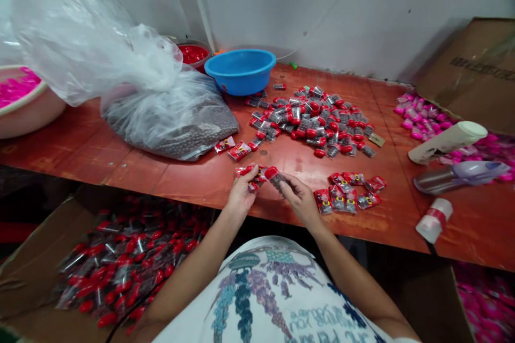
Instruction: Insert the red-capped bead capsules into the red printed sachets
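Observation:
My left hand [242, 191] is closed on small red printed packets [258, 172] just above the table's front edge. My right hand [300, 198] grips a small clear bottle with a red cap [274, 175] and dark pellets inside, its cap end close to the packets. To the right of that hand lies a group of similar red packets [345, 192]. Two more packets [240, 151] lie beyond my left hand. A large pile of red-capped bottles [317, 117] is spread over the middle of the table.
A clear plastic bag of dark pellets [177, 123] sits at the left, beside a blue basin [240, 72]. On the right are a white bottle [446, 141], a purple-lidded bottle [458, 175] and a tape roll [434, 219]. Below left, a carton [30, 257] holds red-capped bottles.

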The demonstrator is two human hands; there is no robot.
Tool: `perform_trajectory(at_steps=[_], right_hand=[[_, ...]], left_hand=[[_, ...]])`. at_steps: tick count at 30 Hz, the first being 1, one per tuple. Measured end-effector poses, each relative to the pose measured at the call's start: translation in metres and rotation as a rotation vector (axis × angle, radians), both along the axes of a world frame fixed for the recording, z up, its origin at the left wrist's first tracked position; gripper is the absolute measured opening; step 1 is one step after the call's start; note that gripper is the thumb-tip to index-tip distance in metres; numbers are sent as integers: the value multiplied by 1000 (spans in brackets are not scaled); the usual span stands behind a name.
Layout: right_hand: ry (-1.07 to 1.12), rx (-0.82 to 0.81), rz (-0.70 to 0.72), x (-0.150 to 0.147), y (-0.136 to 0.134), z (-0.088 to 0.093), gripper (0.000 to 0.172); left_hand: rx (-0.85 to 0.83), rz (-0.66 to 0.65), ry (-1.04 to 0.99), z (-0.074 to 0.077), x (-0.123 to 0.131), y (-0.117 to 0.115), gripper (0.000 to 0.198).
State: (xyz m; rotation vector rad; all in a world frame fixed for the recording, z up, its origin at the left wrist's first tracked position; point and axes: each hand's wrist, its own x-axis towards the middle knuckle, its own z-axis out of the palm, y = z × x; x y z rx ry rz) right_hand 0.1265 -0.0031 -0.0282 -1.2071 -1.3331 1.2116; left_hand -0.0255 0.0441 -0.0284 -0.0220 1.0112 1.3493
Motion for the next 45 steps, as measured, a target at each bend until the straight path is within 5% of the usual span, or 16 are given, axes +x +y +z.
perform_trajectory(at_steps=[14, 23, 30, 45], right_hand=[[-16, 26, -67, 3, -11, -3, 35], [33, 20, -118, 6, -12, -2, 38], [48, 31, -108, 4, -20, 2, 35], [10, 26, 0, 3, -17, -1, 36]], left_hand=[[-11, 15, 6, 7, 3, -6, 11], [57, -91, 17, 15, 2, -13, 26], [-5, 14, 60, 16, 4, -11, 20], [81, -63, 108, 16, 5, -14, 28]])
